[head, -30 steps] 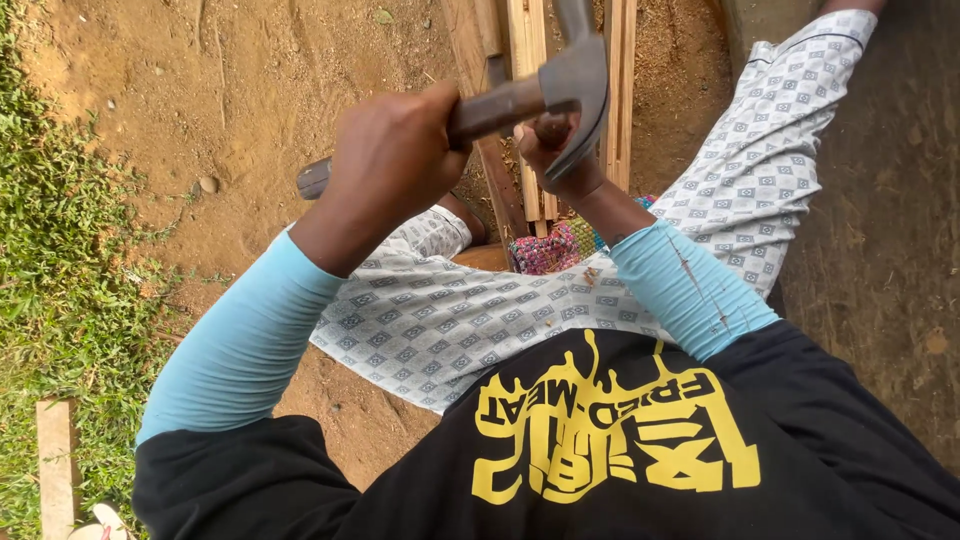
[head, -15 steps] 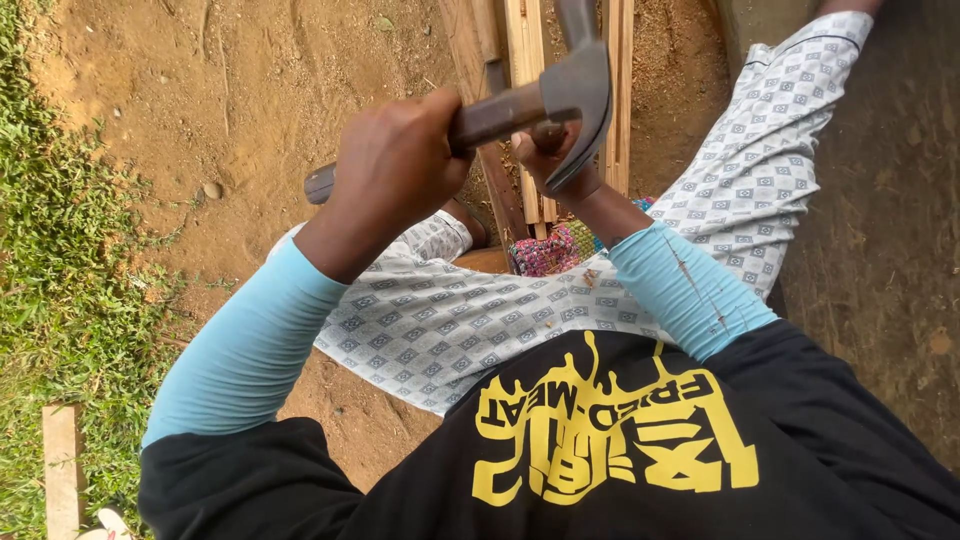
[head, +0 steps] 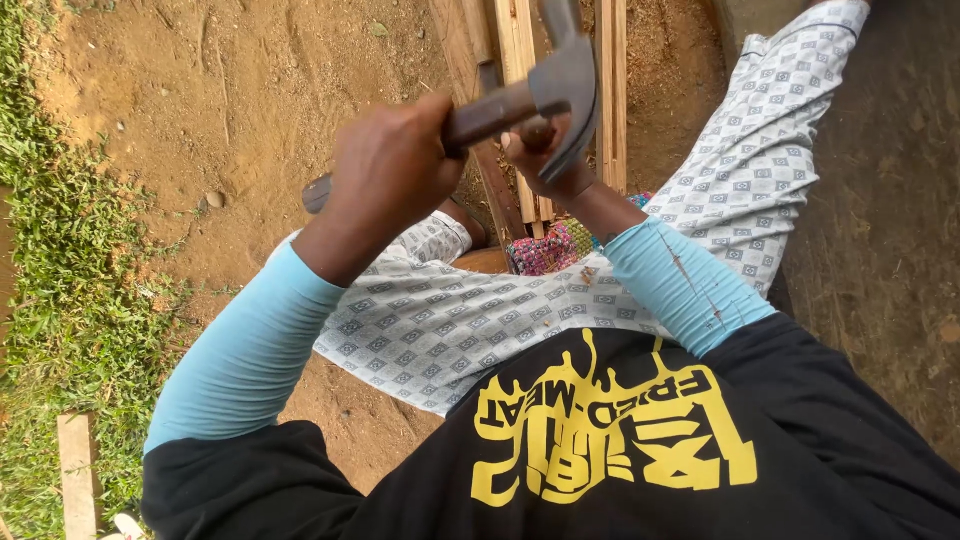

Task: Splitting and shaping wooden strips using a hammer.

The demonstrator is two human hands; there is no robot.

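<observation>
My left hand [head: 395, 165] is closed around the dark handle of a claw hammer [head: 560, 85], which it holds level above my lap. The metal head hangs over my right hand [head: 555, 170]. That hand sits with its fingers curled by the wooden strips [head: 520, 40] on the ground ahead. The hammer head hides what the fingers pinch, if anything. Both arms wear light blue sleeves. I sit with patterned grey-white trousers [head: 470, 320] spread to either side of the strips.
A bright woven cloth [head: 545, 248] lies between my legs, at the near end of the strips. Bare brown soil [head: 240, 90] spreads to the left, with grass [head: 70, 300] beyond it and a short plank [head: 78, 470] at the lower left. Dark ground [head: 890, 200] lies on the right.
</observation>
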